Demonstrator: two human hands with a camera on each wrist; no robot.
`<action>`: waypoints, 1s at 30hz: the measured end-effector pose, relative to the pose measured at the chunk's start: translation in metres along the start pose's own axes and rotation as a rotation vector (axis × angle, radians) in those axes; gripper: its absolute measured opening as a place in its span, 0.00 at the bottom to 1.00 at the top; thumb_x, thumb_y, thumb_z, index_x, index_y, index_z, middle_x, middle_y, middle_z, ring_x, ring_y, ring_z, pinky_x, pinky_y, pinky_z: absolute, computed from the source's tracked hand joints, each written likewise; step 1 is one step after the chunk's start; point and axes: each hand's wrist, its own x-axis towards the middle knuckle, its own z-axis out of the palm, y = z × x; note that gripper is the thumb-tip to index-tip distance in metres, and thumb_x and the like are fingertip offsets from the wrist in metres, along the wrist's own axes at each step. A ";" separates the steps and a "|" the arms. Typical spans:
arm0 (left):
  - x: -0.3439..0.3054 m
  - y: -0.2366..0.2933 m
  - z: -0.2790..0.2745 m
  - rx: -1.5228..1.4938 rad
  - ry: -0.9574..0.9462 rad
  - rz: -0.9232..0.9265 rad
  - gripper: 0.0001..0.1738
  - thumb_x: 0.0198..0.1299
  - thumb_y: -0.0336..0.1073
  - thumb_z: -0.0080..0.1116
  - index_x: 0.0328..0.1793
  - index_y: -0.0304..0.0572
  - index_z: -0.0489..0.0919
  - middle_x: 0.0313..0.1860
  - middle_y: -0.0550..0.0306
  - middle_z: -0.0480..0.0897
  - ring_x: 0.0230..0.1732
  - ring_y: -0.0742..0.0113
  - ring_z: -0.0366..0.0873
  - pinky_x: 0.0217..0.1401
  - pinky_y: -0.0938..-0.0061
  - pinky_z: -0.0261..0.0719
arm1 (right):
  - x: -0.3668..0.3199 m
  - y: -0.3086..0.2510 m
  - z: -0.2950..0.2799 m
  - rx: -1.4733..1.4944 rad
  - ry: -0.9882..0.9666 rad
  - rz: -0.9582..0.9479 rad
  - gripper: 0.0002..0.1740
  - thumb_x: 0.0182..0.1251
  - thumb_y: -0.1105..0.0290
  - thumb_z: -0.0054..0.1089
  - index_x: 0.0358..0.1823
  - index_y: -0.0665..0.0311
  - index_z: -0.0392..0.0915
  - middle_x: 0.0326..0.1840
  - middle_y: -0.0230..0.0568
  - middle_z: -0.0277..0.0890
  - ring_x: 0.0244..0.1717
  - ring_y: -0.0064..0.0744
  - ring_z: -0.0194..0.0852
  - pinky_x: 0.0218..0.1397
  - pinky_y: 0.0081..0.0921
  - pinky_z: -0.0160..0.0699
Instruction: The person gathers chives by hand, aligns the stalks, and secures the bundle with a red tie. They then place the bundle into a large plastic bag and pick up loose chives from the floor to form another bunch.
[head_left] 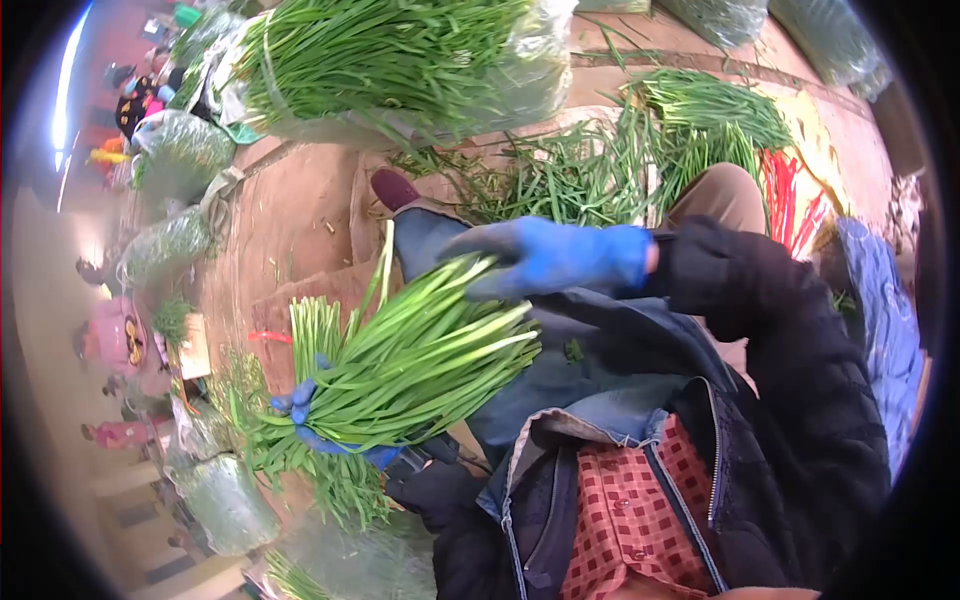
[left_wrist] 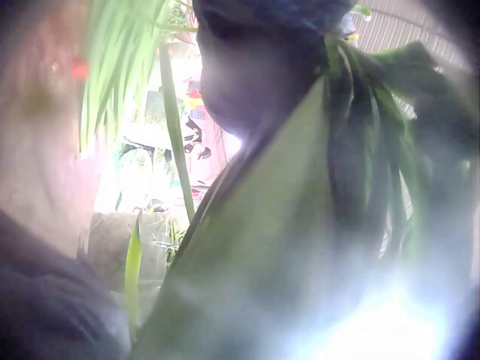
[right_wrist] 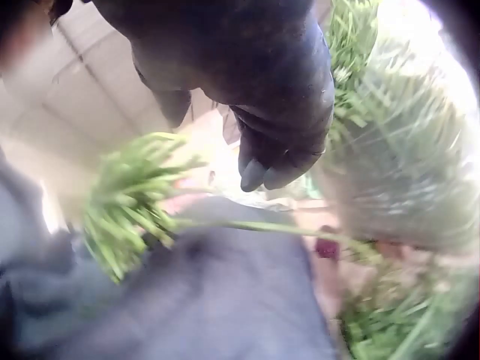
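Note:
A loose bunch of garlic chives [head_left: 430, 350] lies across my left forearm, pale cut ends toward my body. My blue-gloved left hand [head_left: 310, 410] grips it around the leafy part; in the left wrist view broad leaves [left_wrist: 255, 225] hang close to the lens below the dark glove [left_wrist: 255, 60]. My right hand [head_left: 545, 258], in a blue glove, hovers over the upper stalk ends with its fingers extended. The right wrist view shows its fingers [right_wrist: 274, 165] loosely bent and holding nothing, with the stalk ends [right_wrist: 127, 202] beyond them. One long stalk [head_left: 386, 262] sticks out apart from the bunch.
Another chive bundle [head_left: 316, 330] lies beyond my left hand, beside a red tie [head_left: 270, 337]. Loose chives [head_left: 575, 175] cover the ground past my legs. A large plastic-wrapped bale [head_left: 400, 60] stands ahead. Red strips [head_left: 785, 200] lie right. People sit in the distance.

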 end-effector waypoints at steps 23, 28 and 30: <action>0.004 0.028 -0.019 1.323 0.452 0.261 0.23 0.71 0.44 0.38 0.61 0.36 0.71 0.58 0.50 0.76 0.55 0.60 0.75 0.64 0.64 0.70 | -0.026 0.044 -0.048 -0.748 0.148 -0.086 0.12 0.60 0.64 0.54 0.43 0.59 0.77 0.37 0.50 0.79 0.38 0.55 0.77 0.39 0.39 0.77; -0.001 0.038 -0.028 1.544 0.448 0.321 0.23 0.70 0.41 0.39 0.63 0.30 0.69 0.59 0.46 0.74 0.54 0.59 0.76 0.63 0.64 0.72 | -0.050 0.045 -0.131 -1.222 0.438 0.209 0.12 0.62 0.62 0.56 0.41 0.60 0.78 0.33 0.48 0.78 0.35 0.50 0.78 0.36 0.39 0.77; -0.001 0.030 -0.027 1.671 0.475 0.353 0.24 0.70 0.40 0.38 0.63 0.30 0.69 0.60 0.45 0.74 0.56 0.58 0.75 0.64 0.62 0.71 | -0.055 0.050 -0.116 -1.523 0.198 0.412 0.13 0.60 0.59 0.58 0.37 0.60 0.79 0.32 0.46 0.78 0.36 0.49 0.78 0.36 0.43 0.77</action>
